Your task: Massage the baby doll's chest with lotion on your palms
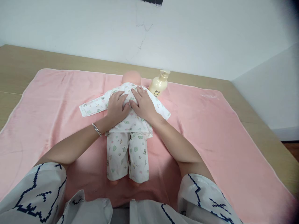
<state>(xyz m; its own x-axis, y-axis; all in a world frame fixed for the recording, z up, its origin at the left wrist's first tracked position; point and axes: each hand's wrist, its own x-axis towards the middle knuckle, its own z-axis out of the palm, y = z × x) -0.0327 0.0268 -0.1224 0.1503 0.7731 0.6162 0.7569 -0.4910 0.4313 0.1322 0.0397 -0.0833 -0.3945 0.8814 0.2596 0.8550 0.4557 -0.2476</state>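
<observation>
A baby doll (131, 77) lies on a pink blanket, its head toward the wall. It wears a white patterned long-sleeved top (130, 124) and matching trousers (118, 155); its feet barely show below the cuffs. My left hand (117, 106) rests flat on the left side of the top, fingers spread. Flat on the right side of the top lies my right hand (143, 104), its fingers also apart. Both thumbs come close together over the middle of the doll's back or chest; which side faces up I cannot tell. A silver bangle circles my left wrist.
A cream pump bottle (159, 83) stands just right of the doll's head, near the blanket's back edge. The pink blanket (201, 124) covers most of the wooden table (254, 124). Behind it rises a white wall (93, 31) with cracks.
</observation>
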